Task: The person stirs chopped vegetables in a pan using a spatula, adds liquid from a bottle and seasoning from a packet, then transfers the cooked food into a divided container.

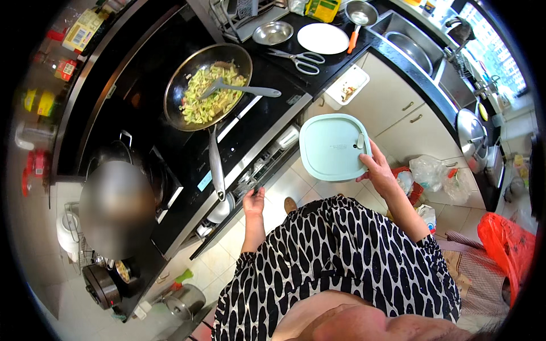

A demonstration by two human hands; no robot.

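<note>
My right hand (377,170) grips the right edge of a pale mint plastic food-container lid (332,149), thumb on top, with a small vent flap near that edge. The lid hides whatever may be under it. My left hand (254,201), fingers apart and slightly curled, is at the edge of a pulled-out drawer (222,232) with dishes inside; whether it touches the drawer is unclear. On the cooktop, a frying pan (174,96) holds chopped green vegetables (198,100). A grey spatula (251,90) rests in the food, its handle over the rim.
Beyond the pan lie kitchen scissors (303,59), a white plate (323,39), a metal bowl (273,33) and an orange-handled ladle (354,38). A white tray (360,81) with scraps sits at the counter edge. Plastic bags (428,172) are low on the right.
</note>
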